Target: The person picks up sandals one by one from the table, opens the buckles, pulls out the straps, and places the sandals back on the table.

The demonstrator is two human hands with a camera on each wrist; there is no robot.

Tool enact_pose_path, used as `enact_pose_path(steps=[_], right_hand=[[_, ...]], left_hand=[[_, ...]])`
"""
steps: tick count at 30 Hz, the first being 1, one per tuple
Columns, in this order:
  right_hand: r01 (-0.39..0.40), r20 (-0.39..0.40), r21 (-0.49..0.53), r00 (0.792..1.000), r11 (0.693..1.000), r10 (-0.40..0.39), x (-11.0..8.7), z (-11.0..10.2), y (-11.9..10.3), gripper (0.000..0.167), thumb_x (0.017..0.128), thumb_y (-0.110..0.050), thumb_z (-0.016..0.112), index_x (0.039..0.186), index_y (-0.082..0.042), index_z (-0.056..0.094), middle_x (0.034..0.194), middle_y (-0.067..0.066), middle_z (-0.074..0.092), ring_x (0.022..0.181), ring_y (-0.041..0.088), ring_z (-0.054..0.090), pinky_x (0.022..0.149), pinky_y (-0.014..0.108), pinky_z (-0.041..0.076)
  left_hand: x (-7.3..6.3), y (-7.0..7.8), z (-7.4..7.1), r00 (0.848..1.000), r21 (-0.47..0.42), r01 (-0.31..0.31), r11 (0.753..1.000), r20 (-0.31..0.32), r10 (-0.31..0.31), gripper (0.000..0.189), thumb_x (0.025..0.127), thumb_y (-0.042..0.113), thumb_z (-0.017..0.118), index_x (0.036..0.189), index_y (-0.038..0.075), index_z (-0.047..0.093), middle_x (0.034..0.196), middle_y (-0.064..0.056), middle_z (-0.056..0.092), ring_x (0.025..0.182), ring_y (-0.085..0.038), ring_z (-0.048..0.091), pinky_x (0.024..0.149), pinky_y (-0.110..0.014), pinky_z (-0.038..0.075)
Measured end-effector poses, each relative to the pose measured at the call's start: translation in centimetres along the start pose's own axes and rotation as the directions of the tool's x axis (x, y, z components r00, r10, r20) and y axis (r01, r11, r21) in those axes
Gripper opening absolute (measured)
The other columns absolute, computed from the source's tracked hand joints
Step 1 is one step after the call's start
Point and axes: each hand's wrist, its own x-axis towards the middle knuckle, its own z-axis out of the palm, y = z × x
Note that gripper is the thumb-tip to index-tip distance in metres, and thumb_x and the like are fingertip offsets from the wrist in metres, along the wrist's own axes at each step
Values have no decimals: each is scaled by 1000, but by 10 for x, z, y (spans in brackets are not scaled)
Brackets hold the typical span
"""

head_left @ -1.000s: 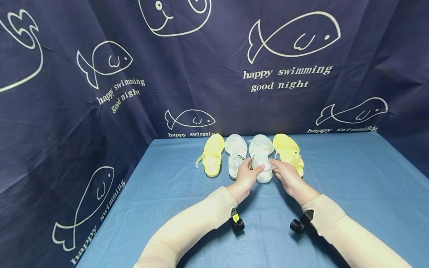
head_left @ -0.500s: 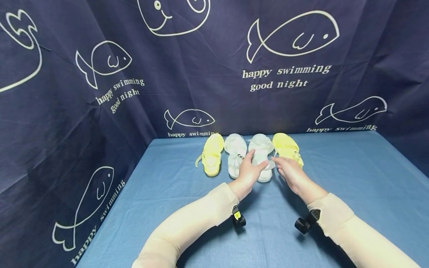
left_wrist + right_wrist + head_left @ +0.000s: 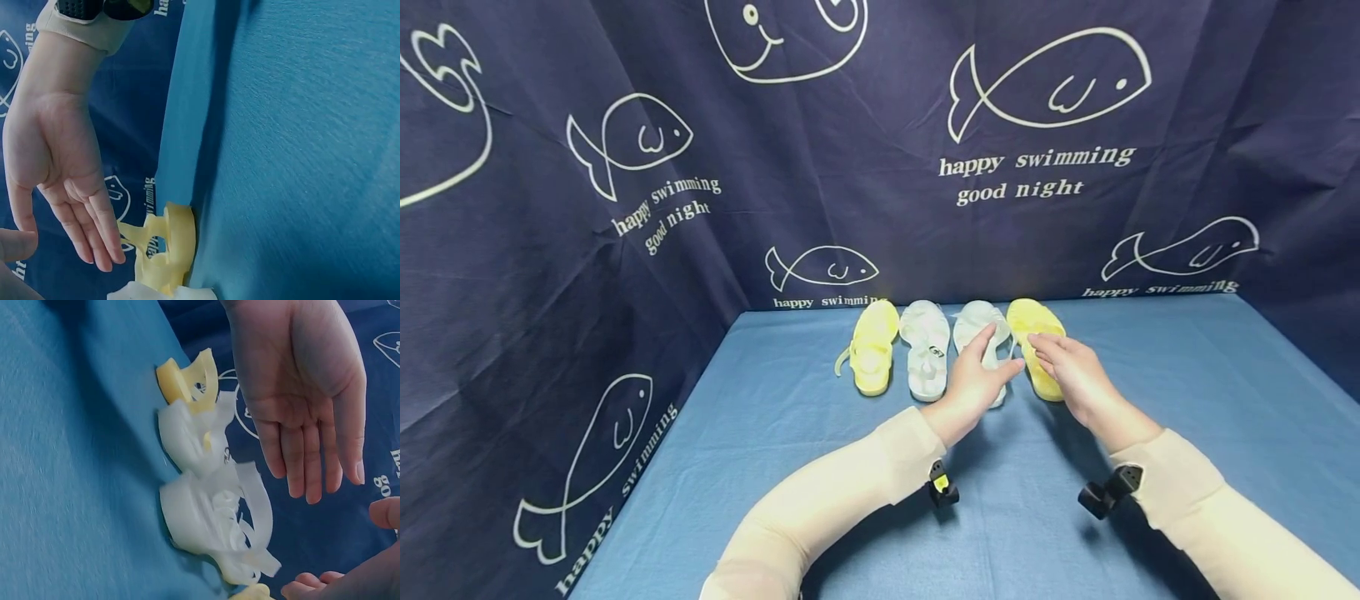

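Observation:
Two white sandals stand side by side on the blue cloth, the left one (image 3: 927, 350) fully in sight and the right one (image 3: 977, 321) partly hidden behind my left hand (image 3: 972, 385). A yellow sandal (image 3: 874, 350) flanks them on the left, another (image 3: 1033, 317) on the right. My left hand has straight fingers and holds nothing, as the left wrist view shows. Over the right yellow sandal, covering part of it in the head view, is my right hand (image 3: 1078, 379). In the right wrist view its fingers are extended with nothing between them; the right white sandal's raised strap (image 3: 256, 500) stands below.
The sandals line the back of the blue-covered table (image 3: 790, 417). Behind it hangs a dark blue curtain (image 3: 850, 167) with white fish and lettering, which continues down the left side. A black wrist camera (image 3: 1108, 492) hangs from the right sleeve, another (image 3: 943, 487) from the left.
Both hands have come away from the right white sandal, which they were handling a second ago. They have shifted right, their fingers straightening, the right hand now farther from the left. The sandals remain in their row.

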Motion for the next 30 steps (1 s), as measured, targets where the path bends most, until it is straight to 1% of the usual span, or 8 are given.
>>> enact_pose_path(steps=[4,7,11,13,15,19,23,30], right_hand=[[21,-48,-33,999,999,-23,1,-7,0,75,99,-43,48,150,5,23,160,18,17,145,30,23,121,42,20],[29,-93,-61,995,998,-35,1,-12,1,77,97,-47,51,151,0,25,157,16,28,132,20,44,118,38,29],[61,-173,-59,982,996,-70,1,-20,3,76,95,-45,57,150,0,31,122,-3,61,101,-2,56,106,25,41],[70,-211,-47,974,996,-78,2,-23,4,75,94,-44,59,149,0,33,102,-18,58,95,-4,56,104,25,41],[64,-244,-43,967,997,-72,3,-25,5,75,93,-45,60,149,-2,34,97,-22,55,96,-1,55,109,31,37],[22,-282,-54,959,998,-37,6,-28,7,76,92,-50,58,150,-7,34,122,-6,55,116,16,47,117,46,26],[5,-287,-70,957,998,-26,9,-32,11,77,93,-50,57,151,-6,32,152,12,38,138,28,32,119,45,24],[-32,-269,-114,963,993,0,16,-39,22,75,96,-45,53,152,-4,26,158,17,26,145,32,23,119,48,22]], left_hand=[[0,3,3,1000,27,-10,1000,16,10,67,86,21,75,146,21,44,149,6,45,139,-14,39,115,-32,33],[0,3,6,999,18,0,1000,34,-1,67,86,21,74,146,20,44,149,7,44,139,-13,39,115,-31,33],[-2,3,13,998,-16,18,1000,56,-17,67,86,18,75,145,17,44,149,6,45,138,-12,40,114,-28,34],[-4,3,16,997,-14,12,1000,70,-11,67,86,17,75,145,16,45,149,5,45,138,-12,40,113,-26,34],[-5,4,20,997,2,9,1000,83,-9,67,86,17,75,145,15,45,150,5,44,138,-12,40,112,-24,35],[-8,6,27,994,57,9,998,104,-15,68,86,20,75,146,17,43,150,7,43,138,-11,41,110,-24,37],[-9,7,33,994,111,31,993,103,-42,69,85,24,75,146,21,42,149,7,45,137,-10,42,109,-26,39],[-7,4,40,992,140,59,988,99,-73,73,84,26,76,147,21,40,149,6,45,137,-12,42,110,-29,38]])
